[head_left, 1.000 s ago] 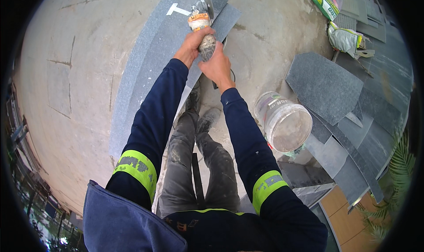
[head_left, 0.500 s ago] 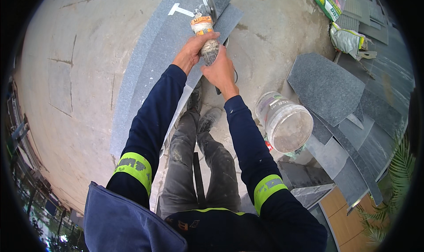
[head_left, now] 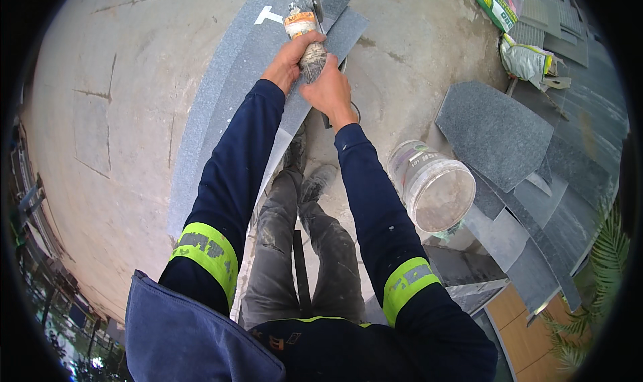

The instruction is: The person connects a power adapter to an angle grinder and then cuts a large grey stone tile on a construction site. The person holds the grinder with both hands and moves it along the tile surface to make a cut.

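Note:
Both my hands are closed round a dusty, tape-wrapped angle grinder (head_left: 301,26), held over a long grey stone slab (head_left: 234,91). My left hand (head_left: 289,59) wraps the body near its orange-marked head. Further back, my right hand (head_left: 331,93) grips the rear of the body. The cutting disc (head_left: 315,2) stands upright on the right side of the head, by a narrow pale strip or edge running to the far rim. Whether the disc touches the stone I cannot tell. A white T-shaped mark (head_left: 269,16) lies on the slab, left of the grinder.
A white plastic bucket (head_left: 439,191) stands right of my legs. Beyond it lie cut grey slabs (head_left: 495,134), a crumpled white sack (head_left: 526,60) and a green bag (head_left: 499,4). Palm fronds (head_left: 606,261) reach in at lower right. The grinder's dark cable (head_left: 356,111) hangs beside my right wrist.
Both hands have moved the grinder slightly to the left and away from me along the slab. My grip on it looks the same.

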`<action>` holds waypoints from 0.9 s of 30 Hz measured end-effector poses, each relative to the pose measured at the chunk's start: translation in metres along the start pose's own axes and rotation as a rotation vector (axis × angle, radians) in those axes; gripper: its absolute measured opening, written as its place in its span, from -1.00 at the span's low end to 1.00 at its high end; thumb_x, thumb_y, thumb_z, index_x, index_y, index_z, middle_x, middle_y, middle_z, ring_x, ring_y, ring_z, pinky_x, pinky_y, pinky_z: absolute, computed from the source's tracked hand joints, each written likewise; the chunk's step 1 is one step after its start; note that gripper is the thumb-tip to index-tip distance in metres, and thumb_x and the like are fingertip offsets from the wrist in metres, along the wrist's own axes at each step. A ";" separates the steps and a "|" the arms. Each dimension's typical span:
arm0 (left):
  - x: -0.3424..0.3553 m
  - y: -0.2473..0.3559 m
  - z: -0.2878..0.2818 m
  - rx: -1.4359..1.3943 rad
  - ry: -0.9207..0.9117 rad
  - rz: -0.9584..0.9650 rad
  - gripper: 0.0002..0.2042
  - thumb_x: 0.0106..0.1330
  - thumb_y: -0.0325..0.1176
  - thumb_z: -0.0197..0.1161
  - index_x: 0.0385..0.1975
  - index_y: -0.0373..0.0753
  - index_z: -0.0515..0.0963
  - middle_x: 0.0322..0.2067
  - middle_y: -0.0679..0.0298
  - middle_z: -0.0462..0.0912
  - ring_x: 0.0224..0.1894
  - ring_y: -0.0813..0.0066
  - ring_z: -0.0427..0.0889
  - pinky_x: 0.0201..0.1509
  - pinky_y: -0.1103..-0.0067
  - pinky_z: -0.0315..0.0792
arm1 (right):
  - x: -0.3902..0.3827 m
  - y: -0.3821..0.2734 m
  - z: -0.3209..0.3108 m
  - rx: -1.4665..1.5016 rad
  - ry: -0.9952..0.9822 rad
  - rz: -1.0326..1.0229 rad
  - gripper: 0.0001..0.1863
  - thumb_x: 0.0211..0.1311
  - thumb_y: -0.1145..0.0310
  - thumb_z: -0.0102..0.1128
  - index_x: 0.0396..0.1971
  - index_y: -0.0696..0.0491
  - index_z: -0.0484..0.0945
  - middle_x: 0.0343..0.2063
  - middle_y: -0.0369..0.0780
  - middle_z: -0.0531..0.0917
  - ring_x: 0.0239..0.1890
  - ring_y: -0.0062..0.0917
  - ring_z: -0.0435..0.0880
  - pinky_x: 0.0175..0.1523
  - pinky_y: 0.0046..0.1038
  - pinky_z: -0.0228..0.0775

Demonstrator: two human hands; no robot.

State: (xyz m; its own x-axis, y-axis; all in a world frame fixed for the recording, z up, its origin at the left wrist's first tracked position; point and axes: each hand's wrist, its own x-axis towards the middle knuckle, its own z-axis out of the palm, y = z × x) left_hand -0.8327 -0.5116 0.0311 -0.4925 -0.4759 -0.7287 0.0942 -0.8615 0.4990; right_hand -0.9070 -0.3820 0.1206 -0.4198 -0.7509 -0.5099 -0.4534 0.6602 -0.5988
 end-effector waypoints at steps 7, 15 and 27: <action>-0.013 -0.012 0.001 0.034 -0.006 0.029 -0.65 0.36 -0.34 0.55 0.01 -0.30 0.57 -0.30 0.17 0.79 -0.35 0.34 0.82 -0.23 0.40 0.80 | -0.012 0.014 0.005 0.032 0.008 0.004 -0.08 0.09 0.26 0.59 0.41 0.16 0.28 -0.05 0.23 0.80 0.07 0.20 0.80 0.20 0.05 0.65; -0.045 -0.041 0.009 0.092 0.016 0.065 -0.64 0.36 -0.34 0.59 0.01 -0.29 0.58 -0.29 0.18 0.79 -0.31 0.35 0.82 -0.18 0.41 0.77 | -0.043 0.036 0.006 0.100 0.015 0.015 -0.02 0.05 0.28 0.53 0.51 0.12 0.27 -0.05 0.23 0.80 0.05 0.21 0.80 0.19 0.05 0.65; -0.061 -0.050 0.010 0.074 0.063 0.043 -0.68 0.35 -0.37 0.56 -0.01 -0.33 0.62 -0.26 0.14 0.80 -0.28 0.31 0.83 -0.12 0.38 0.76 | -0.060 0.035 0.007 0.070 0.033 0.029 -0.06 0.04 0.30 0.53 0.46 0.12 0.30 -0.07 0.21 0.81 0.04 0.22 0.80 0.15 0.07 0.64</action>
State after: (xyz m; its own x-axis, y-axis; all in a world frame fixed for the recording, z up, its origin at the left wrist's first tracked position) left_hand -0.8159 -0.4381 0.0554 -0.4338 -0.5247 -0.7325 0.0492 -0.8256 0.5622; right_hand -0.8922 -0.3136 0.1260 -0.4578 -0.7298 -0.5078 -0.3852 0.6776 -0.6265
